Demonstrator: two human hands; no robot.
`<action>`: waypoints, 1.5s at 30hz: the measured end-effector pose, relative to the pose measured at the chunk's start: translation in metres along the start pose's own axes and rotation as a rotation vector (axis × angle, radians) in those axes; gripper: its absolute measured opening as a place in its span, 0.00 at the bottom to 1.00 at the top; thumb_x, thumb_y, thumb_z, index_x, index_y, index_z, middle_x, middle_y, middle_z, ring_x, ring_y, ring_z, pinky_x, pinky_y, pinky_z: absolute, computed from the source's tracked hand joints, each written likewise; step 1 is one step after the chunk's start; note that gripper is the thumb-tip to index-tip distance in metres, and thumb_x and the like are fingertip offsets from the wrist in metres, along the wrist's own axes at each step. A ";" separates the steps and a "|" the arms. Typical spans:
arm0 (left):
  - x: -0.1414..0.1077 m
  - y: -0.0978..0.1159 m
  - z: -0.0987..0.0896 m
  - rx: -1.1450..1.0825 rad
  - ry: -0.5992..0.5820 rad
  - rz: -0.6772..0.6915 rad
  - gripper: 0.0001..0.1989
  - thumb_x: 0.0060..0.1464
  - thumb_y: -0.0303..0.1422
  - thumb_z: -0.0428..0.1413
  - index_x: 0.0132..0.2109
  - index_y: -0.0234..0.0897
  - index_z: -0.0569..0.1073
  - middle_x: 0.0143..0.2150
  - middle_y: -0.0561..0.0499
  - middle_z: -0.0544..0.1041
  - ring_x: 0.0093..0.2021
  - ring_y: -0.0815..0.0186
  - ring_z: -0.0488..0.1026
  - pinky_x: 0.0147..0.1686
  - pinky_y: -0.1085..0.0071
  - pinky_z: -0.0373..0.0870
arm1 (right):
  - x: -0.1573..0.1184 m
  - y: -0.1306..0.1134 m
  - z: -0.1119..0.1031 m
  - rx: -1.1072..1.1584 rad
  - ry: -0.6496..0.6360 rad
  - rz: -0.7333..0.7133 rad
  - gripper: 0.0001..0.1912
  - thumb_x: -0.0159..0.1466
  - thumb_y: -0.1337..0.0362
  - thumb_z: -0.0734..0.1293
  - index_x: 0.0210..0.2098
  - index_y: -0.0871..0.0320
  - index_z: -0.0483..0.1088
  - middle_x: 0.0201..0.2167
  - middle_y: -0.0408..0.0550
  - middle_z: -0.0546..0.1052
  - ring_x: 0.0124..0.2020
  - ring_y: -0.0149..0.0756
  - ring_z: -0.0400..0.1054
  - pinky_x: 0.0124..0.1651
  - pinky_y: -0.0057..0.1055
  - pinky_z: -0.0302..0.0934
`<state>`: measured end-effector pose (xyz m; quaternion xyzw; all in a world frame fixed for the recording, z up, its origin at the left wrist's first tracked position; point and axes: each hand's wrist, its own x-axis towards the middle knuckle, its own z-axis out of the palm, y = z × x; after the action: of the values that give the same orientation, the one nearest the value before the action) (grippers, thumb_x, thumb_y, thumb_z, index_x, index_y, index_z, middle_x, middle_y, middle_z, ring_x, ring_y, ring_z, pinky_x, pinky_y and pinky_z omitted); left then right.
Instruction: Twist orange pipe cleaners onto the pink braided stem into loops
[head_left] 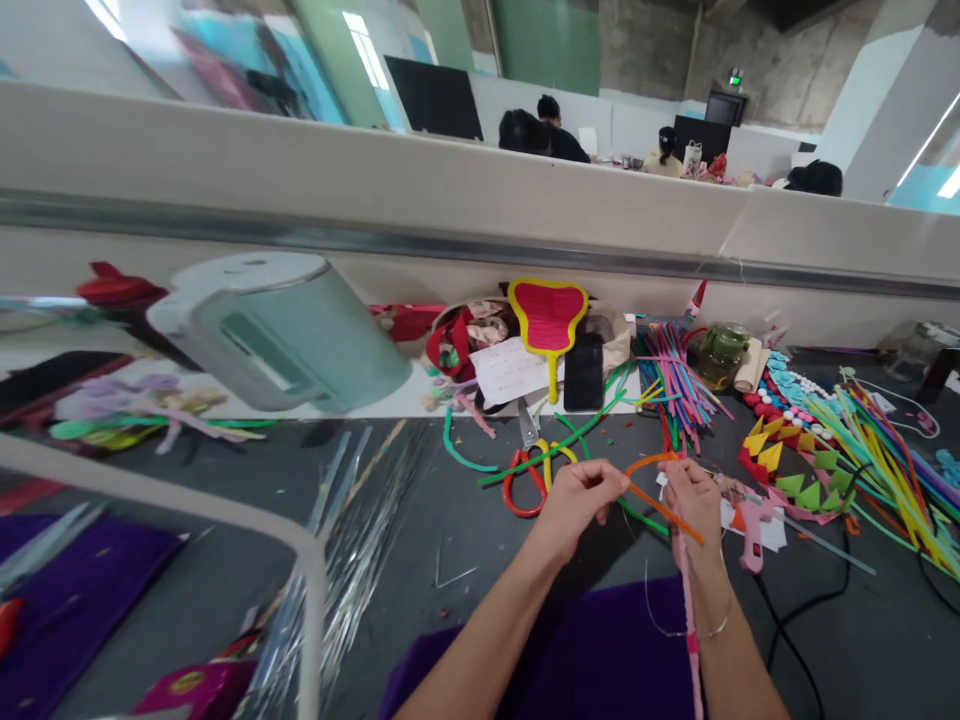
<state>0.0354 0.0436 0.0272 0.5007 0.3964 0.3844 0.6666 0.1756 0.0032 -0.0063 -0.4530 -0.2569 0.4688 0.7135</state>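
Between my hands an orange pipe cleaner (649, 498) is bent into a narrow loop. My left hand (581, 500) pinches it at the bend, thumb and finger together. My right hand (694, 500) is closed around a long pink fuzzy strip (690, 625), which hangs down past the wrist. One end of the orange piece crosses in front of my right fingers. Left of my left hand lie scissors (527, 485) with red and yellow handles. Green pipe cleaners (517, 468) lie just beyond, and a pink glue gun (752, 540) is right of my right hand.
A red fan-shaped piece with yellow edging (551, 315) leans at the back beside a black phone (583, 375). A light-green kettle-like container (300, 340) stands left. Bundles of coloured pipe cleaners (679, 375) lie right. Silver strips (367, 540) and a white bar (311, 600) are front left.
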 end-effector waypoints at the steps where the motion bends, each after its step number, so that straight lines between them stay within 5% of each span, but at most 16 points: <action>1: 0.000 0.001 0.000 0.054 0.021 0.018 0.11 0.42 0.35 0.61 0.21 0.33 0.71 0.16 0.58 0.64 0.14 0.78 0.56 0.15 0.78 0.50 | 0.000 0.000 0.000 -0.002 -0.002 -0.002 0.16 0.54 0.52 0.71 0.27 0.60 0.72 0.07 0.31 0.56 0.10 0.19 0.42 0.13 0.20 0.36; 15: -0.008 0.014 -0.009 0.754 0.065 0.305 0.07 0.43 0.27 0.52 0.20 0.37 0.65 0.20 0.56 0.67 0.24 0.68 0.63 0.26 0.73 0.55 | -0.004 -0.003 0.000 -0.055 -0.138 0.018 0.16 0.55 0.52 0.70 0.28 0.61 0.73 0.07 0.33 0.59 0.09 0.20 0.45 0.15 0.22 0.38; 24: -0.020 0.027 -0.003 1.057 0.101 0.321 0.06 0.44 0.25 0.52 0.22 0.38 0.65 0.24 0.54 0.68 0.25 0.67 0.64 0.26 0.72 0.51 | -0.010 -0.005 0.003 -0.074 -0.130 0.031 0.16 0.54 0.53 0.71 0.27 0.62 0.73 0.10 0.33 0.58 0.12 0.20 0.45 0.15 0.22 0.37; 28: -0.017 0.023 -0.004 0.828 0.024 0.363 0.06 0.45 0.26 0.52 0.23 0.38 0.66 0.25 0.54 0.67 0.27 0.67 0.64 0.28 0.72 0.54 | -0.009 -0.005 0.002 -0.010 -0.122 0.017 0.15 0.56 0.53 0.70 0.28 0.61 0.73 0.09 0.32 0.57 0.11 0.20 0.44 0.15 0.21 0.38; 36: -0.009 0.015 0.003 -0.032 -0.118 -0.017 0.10 0.41 0.33 0.62 0.25 0.34 0.68 0.30 0.52 0.73 0.25 0.71 0.68 0.28 0.73 0.65 | -0.007 -0.006 0.000 0.088 -0.131 0.036 0.15 0.56 0.52 0.69 0.30 0.60 0.71 0.08 0.30 0.55 0.10 0.19 0.42 0.14 0.20 0.37; 39: -0.010 0.012 0.007 -0.104 -0.113 -0.072 0.12 0.39 0.32 0.64 0.27 0.34 0.68 0.31 0.50 0.76 0.26 0.69 0.72 0.30 0.71 0.68 | -0.007 -0.007 0.000 0.074 -0.131 0.031 0.15 0.56 0.52 0.69 0.30 0.60 0.71 0.08 0.31 0.56 0.10 0.19 0.43 0.14 0.20 0.38; 45: -0.009 0.001 0.013 -0.116 0.008 0.031 0.12 0.39 0.28 0.64 0.25 0.35 0.66 0.25 0.56 0.72 0.28 0.70 0.74 0.35 0.73 0.68 | -0.009 -0.009 0.001 0.031 -0.098 -0.015 0.15 0.57 0.53 0.69 0.30 0.60 0.72 0.09 0.32 0.58 0.11 0.20 0.45 0.15 0.20 0.40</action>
<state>0.0435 0.0315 0.0320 0.4657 0.3684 0.4189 0.6870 0.1747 -0.0063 0.0032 -0.4166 -0.2875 0.4889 0.7105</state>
